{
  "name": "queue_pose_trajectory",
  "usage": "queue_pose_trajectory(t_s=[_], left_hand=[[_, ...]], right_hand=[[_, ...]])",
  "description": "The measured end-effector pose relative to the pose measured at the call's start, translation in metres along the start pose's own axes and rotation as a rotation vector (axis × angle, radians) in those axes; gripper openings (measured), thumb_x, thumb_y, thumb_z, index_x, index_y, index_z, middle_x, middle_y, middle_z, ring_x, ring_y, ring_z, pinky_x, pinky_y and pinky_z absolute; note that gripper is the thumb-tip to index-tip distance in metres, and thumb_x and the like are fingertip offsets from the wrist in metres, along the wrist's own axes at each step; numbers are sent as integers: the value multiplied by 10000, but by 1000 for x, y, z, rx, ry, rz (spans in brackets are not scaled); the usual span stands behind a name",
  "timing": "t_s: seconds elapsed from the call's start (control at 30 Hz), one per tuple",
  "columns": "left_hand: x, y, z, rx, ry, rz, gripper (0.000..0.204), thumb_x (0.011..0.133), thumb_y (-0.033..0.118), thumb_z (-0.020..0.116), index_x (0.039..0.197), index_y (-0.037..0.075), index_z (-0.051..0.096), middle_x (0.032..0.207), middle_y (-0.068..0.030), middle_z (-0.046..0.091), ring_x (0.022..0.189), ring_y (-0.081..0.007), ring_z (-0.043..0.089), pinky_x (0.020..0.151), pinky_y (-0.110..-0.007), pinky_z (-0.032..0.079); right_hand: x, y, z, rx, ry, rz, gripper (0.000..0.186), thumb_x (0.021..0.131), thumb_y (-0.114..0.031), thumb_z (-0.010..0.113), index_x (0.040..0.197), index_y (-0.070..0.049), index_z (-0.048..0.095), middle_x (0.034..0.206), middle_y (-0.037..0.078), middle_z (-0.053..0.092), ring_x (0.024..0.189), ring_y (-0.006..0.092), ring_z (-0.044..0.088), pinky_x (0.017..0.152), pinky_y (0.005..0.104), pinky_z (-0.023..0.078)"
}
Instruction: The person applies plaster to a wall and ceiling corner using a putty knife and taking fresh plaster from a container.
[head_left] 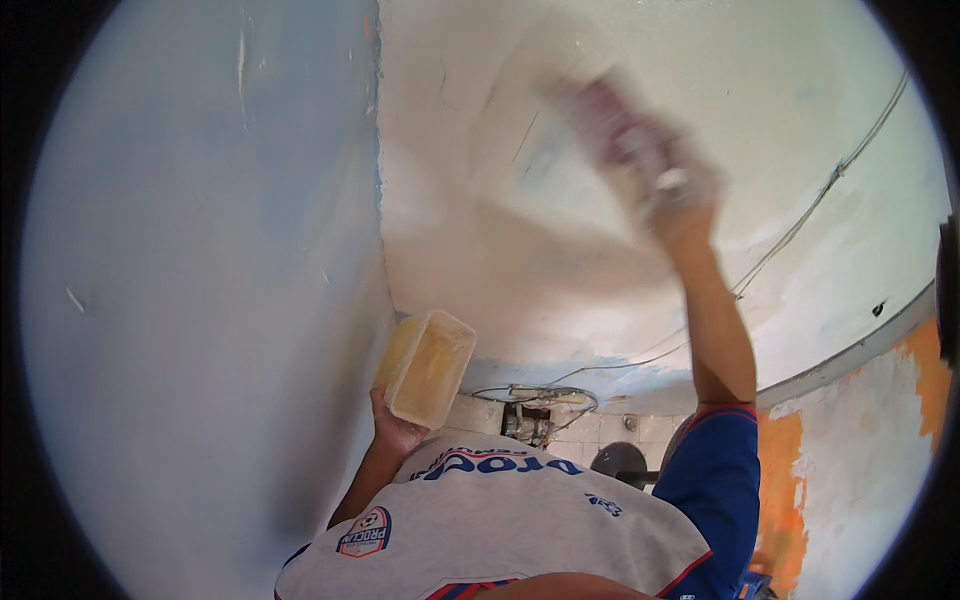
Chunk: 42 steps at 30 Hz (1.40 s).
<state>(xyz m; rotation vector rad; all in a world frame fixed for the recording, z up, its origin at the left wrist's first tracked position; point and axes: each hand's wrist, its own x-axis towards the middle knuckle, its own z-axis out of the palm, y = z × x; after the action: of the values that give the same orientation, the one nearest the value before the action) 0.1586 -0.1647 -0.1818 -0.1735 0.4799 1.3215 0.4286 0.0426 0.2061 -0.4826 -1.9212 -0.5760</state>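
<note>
My left hand (398,427) is closed on a rectangular plastic tub (432,370), held low near the wall corner. Its pale inside is smeared with whitish stuff, and the tub tips towards me. Up and to the right, my right hand (686,196) is blurred by motion. It grips a dark-red flat tool (606,115), too smeared to name exactly, in front of a patchy off-white wall (480,160). A pale spot shows on that hand. Whether the tool touches the wall I cannot tell.
A bluish wall (200,250) meets the off-white one at a corner on the left. Thin cables (800,220) run down the right side to an open wall box (527,422). A dark round object (620,462) stands low. Orange patches (783,500) mark another wall at right.
</note>
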Motion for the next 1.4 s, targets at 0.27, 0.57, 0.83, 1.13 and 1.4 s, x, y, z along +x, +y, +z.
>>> queue_pose_trajectory(t_s=[0.27, 0.57, 0.83, 1.13, 1.4], left_hand=[[8, 3, 7, 93, -10, -29, 714, 934, 616, 413, 1466, 163, 558, 1415, -83, 634, 1277, -287, 628, 1022, -503, 546], [13, 4, -13, 70, 36, -49, 712, 944, 627, 404, 1476, 176, 547, 1422, -64, 630, 1274, -273, 627, 1003, -503, 548], [20, 6, -24, 69, 98, -15, 727, 945, 634, 398, 1491, 171, 525, 1440, -72, 615, 1291, -279, 616, 1009, -506, 547], [17, 5, -14, 67, -20, 5, 724, 963, 635, 407, 1504, 165, 513, 1463, -72, 604, 1299, -285, 616, 1029, -493, 542], [18, 5, -13, 86, 46, -15, 721, 977, 630, 387, 1516, 163, 497, 1471, -74, 600, 1311, -288, 607, 1048, -498, 528]], right_hand=[[-20, 32, 29, 157, 26, 519, 240, 984, -141, 677, 1187, -27, 735, 1036, 133, 778, 832, 199, 737, 715, 328, 585], [-27, 40, 23, 140, -356, 468, 275, 954, -141, 703, 1208, -45, 739, 1144, 227, 737, 969, 376, 721, 805, 428, 571], [-21, 19, -2, 434, -114, 725, 222, 978, -89, 705, 1173, -5, 769, 820, 33, 711, 618, 94, 533, 578, 270, 454], [-26, 33, 1, 264, 263, 699, 261, 985, -131, 710, 1202, 6, 756, 926, 51, 762, 627, 96, 561, 588, 243, 478], [-13, 72, 15, 3, -226, 227, 291, 951, -120, 678, 1227, -50, 741, 1107, 174, 773, 950, 304, 753, 884, 384, 578]])
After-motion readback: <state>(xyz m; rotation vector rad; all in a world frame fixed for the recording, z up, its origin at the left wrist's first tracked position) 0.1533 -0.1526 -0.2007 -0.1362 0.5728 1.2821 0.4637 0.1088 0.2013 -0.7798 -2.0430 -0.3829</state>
